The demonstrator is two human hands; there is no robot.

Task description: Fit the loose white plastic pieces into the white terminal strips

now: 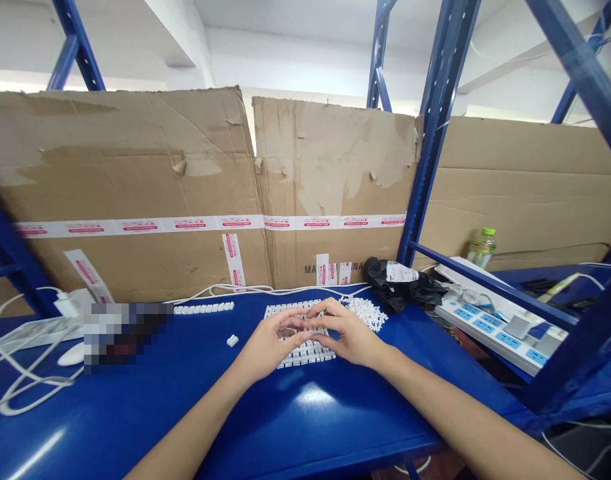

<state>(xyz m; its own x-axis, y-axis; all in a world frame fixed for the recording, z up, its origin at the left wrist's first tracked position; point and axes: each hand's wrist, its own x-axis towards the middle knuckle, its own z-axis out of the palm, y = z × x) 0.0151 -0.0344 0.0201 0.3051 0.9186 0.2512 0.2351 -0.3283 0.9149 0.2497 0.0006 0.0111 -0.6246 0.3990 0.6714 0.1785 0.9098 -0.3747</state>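
My left hand (270,340) and my right hand (351,335) meet fingertip to fingertip over a grid of small white plastic pieces (305,357) laid out in rows. Thumbs and fingers of both hands are bent in a pinch. Whatever is between the fingertips is too small and hidden to make out. Just beyond my right hand lies a loose heap of small white pieces (369,313). To the left of my left hand is a little white block (232,341), apart from the rest. Farther back on the left runs a row of joined white pieces (205,309).
A black plastic bag (403,287) with a label lies behind the heap. White cables and a charger (70,303) crowd the left end of the blue table (305,427). Cardboard (135,173) stands behind. At right are a blue post (430,133), a power strip (485,327) and a bottle (481,250).
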